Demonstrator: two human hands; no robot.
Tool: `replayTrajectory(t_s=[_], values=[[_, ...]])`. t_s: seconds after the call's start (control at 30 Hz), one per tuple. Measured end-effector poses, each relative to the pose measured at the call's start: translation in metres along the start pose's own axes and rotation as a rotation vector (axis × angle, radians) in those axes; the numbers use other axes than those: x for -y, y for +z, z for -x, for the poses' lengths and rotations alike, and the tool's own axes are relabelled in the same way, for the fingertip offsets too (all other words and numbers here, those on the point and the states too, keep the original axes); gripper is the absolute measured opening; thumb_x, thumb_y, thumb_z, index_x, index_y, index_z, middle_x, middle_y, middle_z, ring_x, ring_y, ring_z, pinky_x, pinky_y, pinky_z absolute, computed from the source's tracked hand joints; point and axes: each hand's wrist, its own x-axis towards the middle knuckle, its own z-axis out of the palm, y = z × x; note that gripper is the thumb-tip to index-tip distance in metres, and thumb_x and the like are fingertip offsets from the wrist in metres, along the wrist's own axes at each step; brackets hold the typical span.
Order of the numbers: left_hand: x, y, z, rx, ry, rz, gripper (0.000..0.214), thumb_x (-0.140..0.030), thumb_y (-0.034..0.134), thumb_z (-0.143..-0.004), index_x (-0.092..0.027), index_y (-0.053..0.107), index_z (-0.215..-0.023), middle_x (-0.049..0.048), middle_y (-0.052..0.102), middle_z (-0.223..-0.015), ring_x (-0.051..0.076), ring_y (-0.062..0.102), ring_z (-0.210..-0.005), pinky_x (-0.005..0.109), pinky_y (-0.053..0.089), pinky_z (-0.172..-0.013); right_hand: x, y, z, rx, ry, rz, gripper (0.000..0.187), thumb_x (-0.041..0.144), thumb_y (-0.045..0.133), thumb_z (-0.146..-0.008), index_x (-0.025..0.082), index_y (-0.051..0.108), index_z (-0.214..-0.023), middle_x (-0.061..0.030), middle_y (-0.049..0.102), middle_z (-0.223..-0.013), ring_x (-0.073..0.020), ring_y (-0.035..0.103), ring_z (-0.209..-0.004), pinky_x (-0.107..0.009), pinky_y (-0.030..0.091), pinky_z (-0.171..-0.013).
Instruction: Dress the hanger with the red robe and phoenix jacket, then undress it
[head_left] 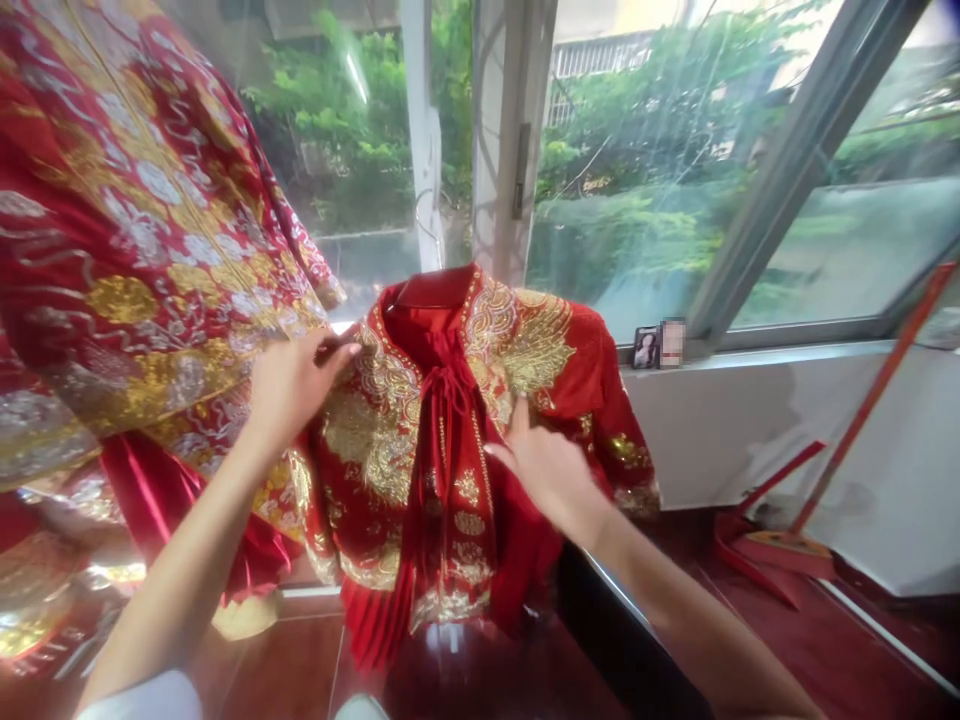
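Pinching at the ten o'clock shoulder of the red jacket (375,440), the left hand (296,385) has thumb and fingers drawn close together. The right hand (551,468) lies at three o'clock on the jacket's front, index finger reaching onto the gold embroidery, thumb held apart from it. The jacket stands upright at the centre of the clock, its cord (450,388) tied in a bow towards twelve. Pleated red cloth (375,625) hangs at six. Farther out, a larger embroidered robe (157,200) hangs at ten, windows (637,200) span twelve to two, two small cards (646,348) stand on the sill at two, and a broom (874,400) leans towards three.
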Motion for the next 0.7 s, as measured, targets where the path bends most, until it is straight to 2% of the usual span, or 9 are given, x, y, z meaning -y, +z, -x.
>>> replayTrajectory(t_s=[0.07,0.1,0.13,0.2,0.27,0.33,0.43,0.53,0.7], values=[[0.003,-0.005,-0.02,-0.02,0.094,0.093,0.047,-0.057,0.048,-0.089,-0.018,0.07,-0.104,0.012,0.073,-0.094,0.027,0.066,-0.086,0.037,0.048,-0.079,-0.013,-0.041,-0.027,-0.041,-0.014,-0.039,0.048,0.047,0.047,-0.093,0.011,0.068,-0.115,-0.0161,0.072,-0.077,-0.0301,0.069,-0.068,-0.044,0.055,-0.062],[0.003,-0.005,-0.03,-0.015,0.171,0.148,0.047,-0.056,0.05,-0.087,-0.017,0.069,-0.106,0.0115,0.072,-0.099,0.026,0.065,-0.091,0.037,0.047,-0.082,-0.02,-0.061,-0.043,-0.212,-0.057,-0.078,0.045,0.047,0.047,-0.093,0.016,0.068,-0.118,-0.0149,0.073,-0.088,-0.0297,0.07,-0.08,-0.046,0.055,-0.073],[0.002,-0.003,-0.04,0.012,0.255,0.207,0.046,-0.054,0.052,-0.087,-0.017,0.068,-0.108,0.0104,0.071,-0.102,0.025,0.063,-0.094,0.036,0.046,-0.084,-0.027,-0.078,-0.062,-0.371,-0.168,-0.137,0.047,0.045,0.052,-0.092,0.017,0.062,-0.129,-0.0145,0.071,-0.106,-0.0282,0.067,-0.098,-0.046,0.053,-0.086],[-0.004,0.004,-0.058,0.097,0.355,0.321,0.036,-0.046,0.053,-0.087,-0.016,0.068,-0.099,0.0068,0.07,-0.092,0.02,0.06,-0.085,0.032,0.045,-0.078,-0.037,-0.098,-0.101,-0.383,-0.402,-0.222,0.059,0.038,0.06,-0.088,0.017,0.049,-0.142,-0.0135,0.06,-0.131,-0.0272,0.058,-0.118,-0.046,0.045,-0.1],[-0.01,0.014,-0.074,0.14,0.315,0.428,0.028,-0.038,0.05,-0.088,-0.016,0.063,-0.076,0.0012,0.06,-0.067,0.014,0.051,-0.065,0.027,0.04,-0.064,-0.042,-0.099,-0.136,-0.227,-0.514,-0.306,0.059,0.033,0.061,-0.085,0.014,0.051,-0.14,-0.0119,0.062,-0.129,-0.0258,0.058,-0.115,-0.044,0.044,-0.1],[-0.016,0.019,-0.087,0.095,0.212,0.532,0.034,-0.033,0.049,-0.089,-0.018,0.048,-0.058,-0.0032,0.04,-0.053,0.01,0.035,-0.052,0.026,0.03,-0.054,-0.045,-0.091,-0.16,-0.094,-0.516,-0.415,0.044,0.031,0.058,-0.087,0.011,0.062,-0.127,-0.0091,0.069,-0.111,-0.0222,0.063,-0.099,-0.04,0.048,-0.092],[-0.023,0.018,-0.103,-0.02,0.123,0.649,0.045,-0.034,0.051,-0.089,-0.02,0.029,-0.053,-0.0052,0.022,-0.051,0.008,0.02,-0.049,0.026,0.02,-0.05,-0.051,-0.08,-0.175,-0.075,-0.44,-0.653,0.029,0.03,0.053,-0.091,0.01,0.07,-0.1,-0.0041,0.068,-0.083,-0.0145,0.06,-0.076,-0.031,0.049,-0.077],[-0.025,0.016,-0.109,-0.053,0.116,0.698,0.048,-0.038,0.052,-0.09,-0.02,0.024,-0.054,-0.0052,0.019,-0.052,0.008,0.017,-0.05,0.025,0.016,-0.049,-0.058,-0.075,-0.176,-0.072,-0.367,-0.904,0.023,0.03,0.056,-0.089,0.011,0.068,-0.085,-0.0002,0.063,-0.071,-0.0108,0.057,-0.068,-0.026,0.048,-0.072],[-0.015,0.016,-0.095,0.157,0.154,0.796,0.04,-0.037,0.05,-0.089,-0.019,0.035,-0.057,-0.0046,0.028,-0.053,0.007,0.023,-0.049,0.022,0.019,-0.047,-0.058,-0.072,-0.176,-0.01,-0.335,-1.042,0.019,0.026,0.06,-0.085,0.014,0.064,-0.07,0.0023,0.06,-0.063,-0.0103,0.058,-0.069,-0.029,0.048,-0.079]])
